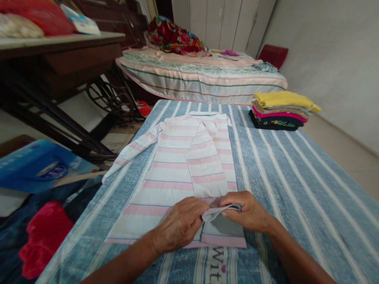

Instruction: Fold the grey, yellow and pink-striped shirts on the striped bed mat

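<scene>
Striped shirt (173, 173) lies flat on the blue striped cover (296, 205), collar at the far end, hem near. Its left-side sleeve (134, 150) extends out toward the cover's left edge; the right-side sleeve (205, 165) is folded over the body, running toward the near end. Left hand (182, 221) and right hand (248, 211) each pinch the near end of that folded sleeve, raised above the hem area. Folded clothes (280, 112) stacked at far right, yellow piece uppermost.
</scene>
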`<move>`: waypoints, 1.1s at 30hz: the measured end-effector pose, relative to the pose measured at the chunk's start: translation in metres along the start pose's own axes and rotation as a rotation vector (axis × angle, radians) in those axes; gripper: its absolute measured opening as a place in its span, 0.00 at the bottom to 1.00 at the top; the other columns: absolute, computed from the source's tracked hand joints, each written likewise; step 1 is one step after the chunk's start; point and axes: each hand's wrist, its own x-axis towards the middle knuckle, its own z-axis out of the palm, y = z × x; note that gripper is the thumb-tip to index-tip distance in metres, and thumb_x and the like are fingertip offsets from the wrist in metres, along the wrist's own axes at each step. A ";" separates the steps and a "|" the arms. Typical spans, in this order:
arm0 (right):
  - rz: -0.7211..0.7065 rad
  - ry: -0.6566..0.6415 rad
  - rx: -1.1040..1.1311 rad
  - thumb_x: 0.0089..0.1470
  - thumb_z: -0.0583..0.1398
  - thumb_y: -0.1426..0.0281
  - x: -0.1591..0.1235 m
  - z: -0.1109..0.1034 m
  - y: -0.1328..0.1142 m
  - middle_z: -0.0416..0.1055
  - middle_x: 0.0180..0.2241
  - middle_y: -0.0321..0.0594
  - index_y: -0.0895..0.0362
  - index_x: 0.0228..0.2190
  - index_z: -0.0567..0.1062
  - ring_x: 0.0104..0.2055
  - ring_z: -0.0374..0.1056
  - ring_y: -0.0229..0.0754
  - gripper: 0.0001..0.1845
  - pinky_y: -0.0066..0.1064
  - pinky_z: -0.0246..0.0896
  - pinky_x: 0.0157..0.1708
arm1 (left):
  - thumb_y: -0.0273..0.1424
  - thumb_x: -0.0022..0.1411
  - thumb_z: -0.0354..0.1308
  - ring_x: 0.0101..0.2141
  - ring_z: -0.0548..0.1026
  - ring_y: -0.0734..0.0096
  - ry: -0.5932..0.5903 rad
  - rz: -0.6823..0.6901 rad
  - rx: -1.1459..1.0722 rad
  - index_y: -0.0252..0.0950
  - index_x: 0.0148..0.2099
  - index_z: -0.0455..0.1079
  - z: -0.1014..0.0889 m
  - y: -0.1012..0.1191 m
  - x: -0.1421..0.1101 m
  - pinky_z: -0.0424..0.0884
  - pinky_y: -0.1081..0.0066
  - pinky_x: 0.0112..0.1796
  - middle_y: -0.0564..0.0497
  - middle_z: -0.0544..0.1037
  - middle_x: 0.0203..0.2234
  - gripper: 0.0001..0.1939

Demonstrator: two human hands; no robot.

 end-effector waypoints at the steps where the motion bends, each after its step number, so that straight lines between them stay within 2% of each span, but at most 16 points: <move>1: -0.013 -0.008 -0.014 0.53 0.60 0.70 -0.001 -0.001 -0.001 0.74 0.30 0.37 0.57 0.32 0.76 0.32 0.69 0.38 0.05 0.27 0.62 0.34 | 0.21 0.61 0.45 0.36 0.71 0.70 -0.001 0.002 -0.009 0.36 0.46 0.63 0.000 0.000 0.000 0.69 0.68 0.39 0.50 0.75 0.34 0.12; 5: -0.110 -0.050 -0.130 0.51 0.61 0.70 -0.007 -0.004 -0.004 0.74 0.37 0.40 0.56 0.38 0.74 0.40 0.69 0.41 0.10 0.32 0.63 0.42 | 0.22 0.61 0.45 0.38 0.72 0.70 0.010 -0.008 -0.022 0.37 0.50 0.61 -0.002 -0.003 -0.003 0.69 0.69 0.41 0.49 0.75 0.37 0.15; 9: -0.190 -0.034 -0.357 0.50 0.61 0.73 -0.016 -0.003 0.005 0.70 0.47 0.46 0.57 0.45 0.70 0.50 0.64 0.45 0.19 0.38 0.60 0.50 | 0.24 0.63 0.46 0.37 0.72 0.69 -0.004 -0.047 -0.027 0.37 0.48 0.63 -0.003 -0.004 -0.004 0.69 0.68 0.40 0.50 0.75 0.36 0.12; 13: -0.297 0.039 -0.402 0.56 0.56 0.74 -0.016 -0.003 0.014 0.72 0.44 0.46 0.57 0.40 0.72 0.49 0.66 0.44 0.10 0.38 0.60 0.51 | 0.27 0.65 0.45 0.35 0.72 0.70 -0.038 -0.113 -0.022 0.38 0.46 0.66 -0.006 -0.003 -0.002 0.68 0.69 0.39 0.50 0.76 0.34 0.11; 16: -0.346 0.033 -0.365 0.58 0.55 0.73 -0.010 -0.008 0.011 0.74 0.39 0.44 0.56 0.37 0.73 0.46 0.68 0.43 0.07 0.37 0.62 0.48 | 0.29 0.65 0.45 0.36 0.72 0.69 -0.079 -0.152 -0.018 0.38 0.45 0.67 -0.009 -0.002 0.001 0.68 0.69 0.39 0.50 0.76 0.33 0.11; 22: -0.249 -0.085 -0.385 0.60 0.54 0.68 -0.004 -0.016 0.004 0.74 0.31 0.41 0.56 0.31 0.74 0.39 0.70 0.41 0.11 0.32 0.62 0.43 | 0.31 0.65 0.44 0.35 0.72 0.69 -0.122 -0.150 -0.009 0.39 0.44 0.68 -0.012 0.000 0.004 0.67 0.70 0.39 0.51 0.75 0.32 0.12; 25: -0.217 -0.071 -0.371 0.62 0.53 0.65 -0.004 -0.017 0.006 0.73 0.30 0.41 0.56 0.29 0.74 0.38 0.69 0.40 0.14 0.31 0.62 0.41 | 0.32 0.66 0.44 0.35 0.72 0.69 -0.133 -0.169 -0.015 0.38 0.43 0.68 -0.013 0.000 0.005 0.67 0.70 0.39 0.51 0.75 0.32 0.12; 30: -0.148 -0.062 -0.313 0.62 0.52 0.62 -0.002 -0.018 0.006 0.71 0.28 0.40 0.57 0.31 0.75 0.33 0.67 0.39 0.16 0.29 0.61 0.35 | 0.33 0.66 0.43 0.34 0.72 0.70 -0.135 -0.268 -0.060 0.38 0.42 0.68 -0.015 0.000 0.010 0.66 0.71 0.37 0.51 0.75 0.32 0.13; 33: -0.064 -0.034 -0.284 0.62 0.51 0.60 0.001 -0.017 0.004 0.70 0.26 0.39 0.57 0.30 0.74 0.30 0.66 0.38 0.18 0.27 0.60 0.32 | 0.34 0.65 0.43 0.31 0.73 0.71 -0.115 -0.385 -0.109 0.38 0.39 0.68 -0.014 0.000 0.015 0.65 0.73 0.32 0.53 0.75 0.28 0.12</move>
